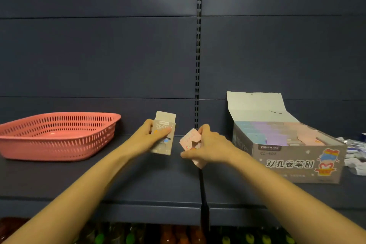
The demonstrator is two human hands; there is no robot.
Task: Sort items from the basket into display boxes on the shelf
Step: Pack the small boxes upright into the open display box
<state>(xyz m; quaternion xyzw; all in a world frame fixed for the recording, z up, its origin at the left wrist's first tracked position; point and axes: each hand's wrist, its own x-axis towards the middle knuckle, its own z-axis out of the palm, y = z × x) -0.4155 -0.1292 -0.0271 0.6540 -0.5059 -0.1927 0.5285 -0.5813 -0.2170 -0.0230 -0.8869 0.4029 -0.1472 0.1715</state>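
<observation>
A pink slotted basket [57, 136] sits on the left of the dark shelf [138, 180]. At the right stands an open grey display box [293, 162] with its lid flap up, filled with rows of blue, purple and pink packs. My left hand [146, 138] grips a beige carded pack [164, 132] upright above the shelf's middle. My right hand [210, 147] holds a pink carded pack [189, 140], tilted, just left of the display box. The two hands are a short way apart.
Small white and blue wrapped items [354, 154] lie on the shelf right of the display box. A slotted upright [197, 65] runs down the dark back panel. Bottles with coloured caps [178, 233] stand on the level below the shelf edge.
</observation>
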